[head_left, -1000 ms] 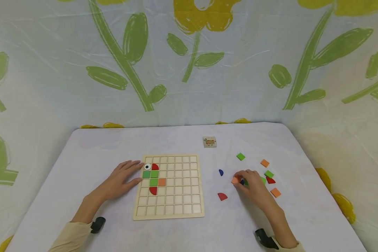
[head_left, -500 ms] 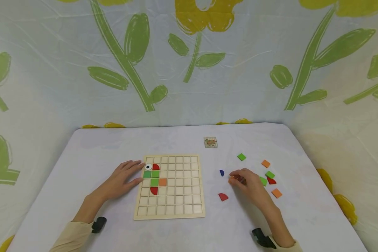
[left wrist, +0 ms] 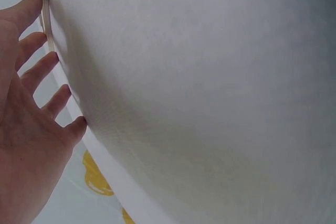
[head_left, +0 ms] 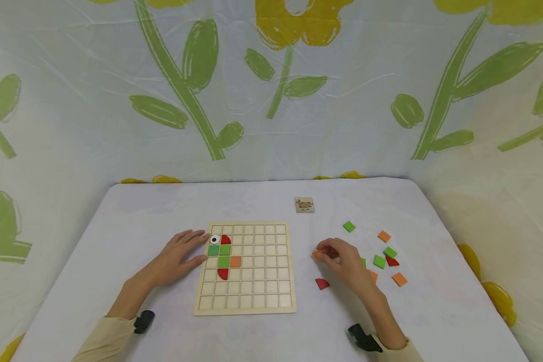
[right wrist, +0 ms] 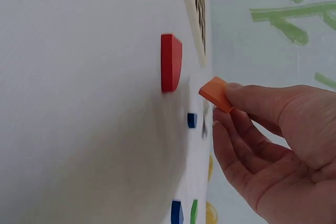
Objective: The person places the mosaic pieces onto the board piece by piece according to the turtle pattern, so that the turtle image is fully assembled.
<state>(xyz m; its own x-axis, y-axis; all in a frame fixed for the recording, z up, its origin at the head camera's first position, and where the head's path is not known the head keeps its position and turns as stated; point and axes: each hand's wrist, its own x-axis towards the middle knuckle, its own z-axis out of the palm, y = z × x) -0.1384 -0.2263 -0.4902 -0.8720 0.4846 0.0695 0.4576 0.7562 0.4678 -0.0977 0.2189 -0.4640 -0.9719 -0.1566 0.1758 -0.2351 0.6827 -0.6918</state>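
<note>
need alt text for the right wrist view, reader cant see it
A right hand pinches an orange tile over a white tabletop, seen sideways. On the tabletop are a red piece, two blue pieces and a green piece, with part of a pale gridded board at the top.

No legible text, numbers or labels. Printed card (head_left: 304,204) near far edge of table (head_left: 163,206): markings too small to read.

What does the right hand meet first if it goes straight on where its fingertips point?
Likely the pale wooden grid board, at its right rim. The right hand looks raised, so it may pass over; depth is unclear.
</note>
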